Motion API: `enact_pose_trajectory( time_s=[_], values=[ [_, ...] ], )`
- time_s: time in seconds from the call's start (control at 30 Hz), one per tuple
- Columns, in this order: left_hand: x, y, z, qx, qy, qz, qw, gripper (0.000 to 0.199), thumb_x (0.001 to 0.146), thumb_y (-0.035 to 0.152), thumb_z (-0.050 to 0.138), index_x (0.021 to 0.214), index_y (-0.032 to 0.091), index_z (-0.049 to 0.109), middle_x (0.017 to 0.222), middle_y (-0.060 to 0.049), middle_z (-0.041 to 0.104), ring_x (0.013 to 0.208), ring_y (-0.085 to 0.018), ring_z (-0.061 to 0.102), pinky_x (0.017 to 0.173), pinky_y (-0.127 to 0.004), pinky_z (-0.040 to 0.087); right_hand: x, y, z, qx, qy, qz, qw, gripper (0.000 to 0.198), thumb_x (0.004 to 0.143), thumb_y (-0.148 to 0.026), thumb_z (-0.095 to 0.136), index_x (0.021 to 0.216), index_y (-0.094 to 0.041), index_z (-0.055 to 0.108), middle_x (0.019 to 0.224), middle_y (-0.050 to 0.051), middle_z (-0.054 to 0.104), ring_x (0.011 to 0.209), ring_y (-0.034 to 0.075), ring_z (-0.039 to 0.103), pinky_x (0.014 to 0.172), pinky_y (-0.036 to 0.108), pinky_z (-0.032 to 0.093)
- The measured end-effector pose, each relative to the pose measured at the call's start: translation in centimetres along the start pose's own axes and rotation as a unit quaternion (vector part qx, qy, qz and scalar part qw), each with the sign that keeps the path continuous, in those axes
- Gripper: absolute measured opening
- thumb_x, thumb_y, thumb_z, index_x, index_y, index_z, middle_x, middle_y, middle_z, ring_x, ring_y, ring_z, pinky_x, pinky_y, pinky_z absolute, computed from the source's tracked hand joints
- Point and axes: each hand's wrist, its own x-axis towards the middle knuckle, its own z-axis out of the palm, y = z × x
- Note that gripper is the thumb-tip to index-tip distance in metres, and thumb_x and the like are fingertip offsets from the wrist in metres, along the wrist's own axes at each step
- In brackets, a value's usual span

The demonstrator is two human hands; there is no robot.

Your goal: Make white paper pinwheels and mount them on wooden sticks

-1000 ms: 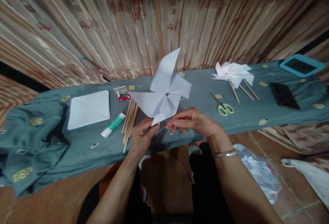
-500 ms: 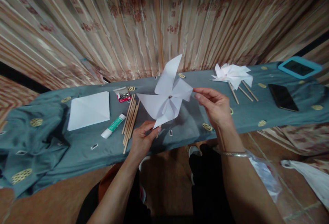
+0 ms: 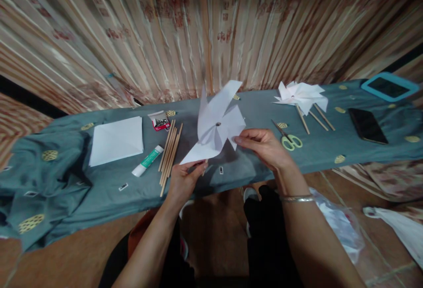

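Observation:
A white paper pinwheel with a small pin at its centre is held up over the middle of the table. Below it, my left hand is closed on its wooden stick, whose end pokes out by the fingertips. The thumb and forefinger of my right hand pinch at the edge of one blade on the right side. Just beyond that hand lie scissors with light green handles. Left of the pinwheel are several loose wooden sticks.
A glue stick, an opened small red box of pins and stacked white paper lie on the left. Finished pinwheels, a black phone and a blue-framed device lie on the right. A curtain hangs behind.
The pinwheel's blades have turned on the pin. My right hand has come down and inward to a lower blade, uncovering the scissors. My left hand keeps its hold.

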Motion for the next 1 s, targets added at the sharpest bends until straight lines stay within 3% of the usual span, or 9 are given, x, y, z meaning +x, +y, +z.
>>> enact_pose_trajectory(
  time_s=[0.13, 0.27, 0.37, 0.53, 0.73, 0.87, 1.0],
  values=[
    [0.0, 0.5, -0.1, -0.013, -0.006, 0.013, 1.000, 0.015, 0.067, 0.027, 0.074, 0.079, 0.020, 0.078, 0.081, -0.004, 0.073, 0.077, -0.018, 0.065, 0.074, -0.028, 0.050, -0.2, 0.3, 1.0, -0.016, -0.118, 0.035, 0.992, 0.026, 0.061, -0.042, 0.082, 0.070, -0.018, 0.076, 0.068, 0.000, 0.071, 0.063, 0.011, 0.058, 0.064, 0.026, 0.047],
    [0.0, 0.9, -0.1, -0.023, -0.019, 0.022, 0.999, 0.012, 0.068, 0.026, 0.073, 0.077, 0.020, 0.078, 0.075, -0.002, 0.070, 0.070, -0.015, 0.061, 0.068, -0.025, 0.049, -0.2, 0.5, 2.1, -0.074, -0.273, 0.049, 0.958, 0.022, 0.068, -0.039, 0.077, 0.078, -0.019, 0.078, 0.076, 0.001, 0.074, 0.069, 0.011, 0.061, 0.070, 0.025, 0.048],
    [0.0, 0.7, -0.2, -0.019, -0.024, 0.023, 0.999, 0.013, 0.070, 0.029, 0.073, 0.078, 0.020, 0.078, 0.077, -0.003, 0.071, 0.074, -0.017, 0.063, 0.071, -0.027, 0.049, -0.2, 0.4, 2.1, -0.106, -0.311, 0.055, 0.943, 0.021, 0.072, -0.039, 0.075, 0.081, -0.020, 0.078, 0.077, 0.001, 0.075, 0.068, 0.011, 0.061, 0.067, 0.024, 0.047],
    [0.0, -0.1, -0.3, -0.013, -0.021, 0.012, 1.000, 0.019, 0.071, 0.031, 0.073, 0.086, 0.021, 0.079, 0.089, -0.005, 0.074, 0.083, -0.019, 0.066, 0.079, -0.030, 0.050, -0.2, -0.4, 0.0, -0.125, -0.210, 0.046, 0.968, 0.026, 0.068, -0.042, 0.078, 0.077, -0.017, 0.078, 0.072, 0.002, 0.073, 0.061, 0.009, 0.056, 0.058, 0.022, 0.042],
    [-0.1, -0.3, -0.4, -0.002, -0.026, -0.001, 1.000, 0.019, 0.072, 0.032, 0.072, 0.086, 0.020, 0.079, 0.086, -0.005, 0.075, 0.084, -0.020, 0.067, 0.079, -0.031, 0.051, 0.3, -0.4, -2.1, -0.067, 0.005, 0.009, 0.998, 0.031, 0.063, -0.047, 0.080, 0.069, -0.017, 0.075, 0.067, 0.003, 0.071, 0.049, 0.006, 0.045, 0.044, 0.021, 0.031],
    [-0.3, -0.2, -0.2, -0.014, -0.030, -0.012, 0.999, 0.021, 0.070, 0.033, 0.073, 0.086, 0.020, 0.079, 0.086, -0.006, 0.075, 0.081, -0.020, 0.067, 0.077, -0.031, 0.052, 1.1, 0.3, -1.7, -0.019, 0.104, -0.076, 0.991, 0.031, 0.059, -0.042, 0.083, 0.080, -0.021, 0.075, 0.087, 0.003, 0.074, 0.069, 0.012, 0.059, 0.062, 0.025, 0.047],
    [-0.2, -0.3, 0.0, -0.020, -0.028, -0.013, 0.999, 0.022, 0.068, 0.032, 0.075, 0.086, 0.020, 0.079, 0.091, -0.007, 0.076, 0.084, -0.021, 0.069, 0.081, -0.033, 0.053, 1.4, 0.7, -0.9, 0.006, 0.088, -0.108, 0.990, 0.037, 0.057, -0.043, 0.084, 0.086, -0.024, 0.074, 0.091, 0.001, 0.073, 0.086, 0.015, 0.064, 0.084, 0.032, 0.050]
  ],
)
